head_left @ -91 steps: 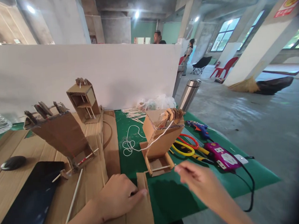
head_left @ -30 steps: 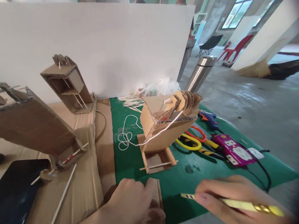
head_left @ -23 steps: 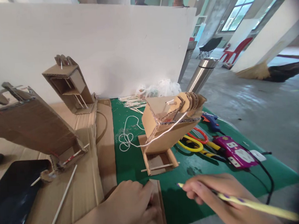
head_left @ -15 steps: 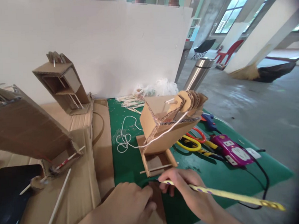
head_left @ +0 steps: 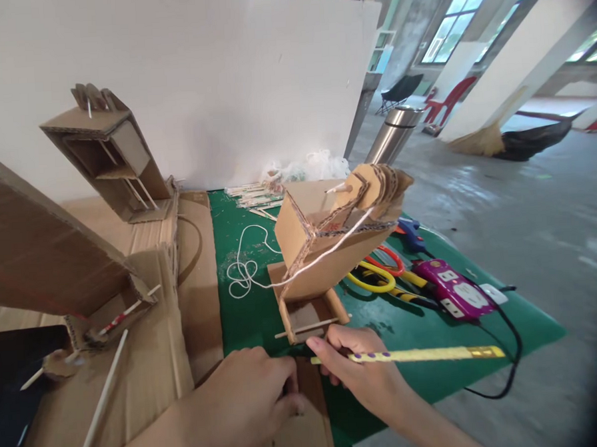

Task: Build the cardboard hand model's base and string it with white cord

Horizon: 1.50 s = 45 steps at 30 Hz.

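Observation:
My right hand (head_left: 358, 364) grips a pale yellow pencil (head_left: 430, 355) with purple dots and a gold end. The pencil lies nearly level, its tip just above a flat cardboard piece (head_left: 312, 389) at the table's front. On that piece my left hand (head_left: 247, 396) rests, fingers curled down and closed at its edge; the fingertips are partly hidden. Just beyond both hands stands a cardboard model (head_left: 325, 269) with a box-shaped tilted body, rounded layers on top and a thin stick across its base. A white string (head_left: 325, 254) runs from its top down to loose loops on the table.
To the left are two more cardboard structures (head_left: 44, 243) (head_left: 118, 159), a loose stick (head_left: 102, 400) and a black object (head_left: 17, 385). Pliers (head_left: 376, 276), a blue glue gun (head_left: 412, 234), a purple power strip (head_left: 452, 289) and a steel flask (head_left: 394, 135) sit right. Thin sticks (head_left: 254, 196) lie at the back.
The pencil has swung from slanting down to the right to nearly level, its far end rising. My left hand stays at the cardboard. The view has shifted slightly.

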### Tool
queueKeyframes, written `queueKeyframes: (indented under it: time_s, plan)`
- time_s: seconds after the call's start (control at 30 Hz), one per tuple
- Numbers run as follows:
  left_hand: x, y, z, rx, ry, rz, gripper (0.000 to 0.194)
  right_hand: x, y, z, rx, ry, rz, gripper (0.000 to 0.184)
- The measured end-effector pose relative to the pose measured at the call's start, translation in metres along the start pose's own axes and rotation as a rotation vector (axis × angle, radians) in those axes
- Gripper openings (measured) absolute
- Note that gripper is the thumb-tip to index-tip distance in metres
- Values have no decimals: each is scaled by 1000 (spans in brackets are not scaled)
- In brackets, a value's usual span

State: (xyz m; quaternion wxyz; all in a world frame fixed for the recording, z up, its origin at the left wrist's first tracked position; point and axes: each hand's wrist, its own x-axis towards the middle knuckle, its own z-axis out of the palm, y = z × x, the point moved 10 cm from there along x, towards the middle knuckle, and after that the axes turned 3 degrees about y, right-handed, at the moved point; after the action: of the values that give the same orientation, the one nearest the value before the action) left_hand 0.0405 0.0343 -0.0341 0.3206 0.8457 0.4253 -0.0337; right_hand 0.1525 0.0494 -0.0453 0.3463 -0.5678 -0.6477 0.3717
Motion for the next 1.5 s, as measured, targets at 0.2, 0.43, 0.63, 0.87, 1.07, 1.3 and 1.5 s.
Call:
queueKeyframes:
  time_s: [0.2,0.43,0.63,0.87,1.07,1.3,1.5]
  plan:
    - [-1,-7,2,-33,-42,-91,38,0,-4,1,2,-16,-25,48]
    - [0,-6,2,-39,-42,-97,33,-1,-16,4,-40,-43,-99,46]
    - [0,-7,3,-41,-47,-97,37,2,-13,-2,-54,27,-94,45]
    - [0,-8,5,-46,-47,-94,36,1,-17,1,-75,2,-136,45]
    - [-1,-8,4,-46,-43,-100,34,1,-13,2,-39,-5,-95,45]
    - [0,-8,5,-54,-30,-84,36,1,-11,-8,27,67,-45,45]
    - [-1,-9,4,-50,-10,-90,33,-10,-5,-9,202,6,47,44]
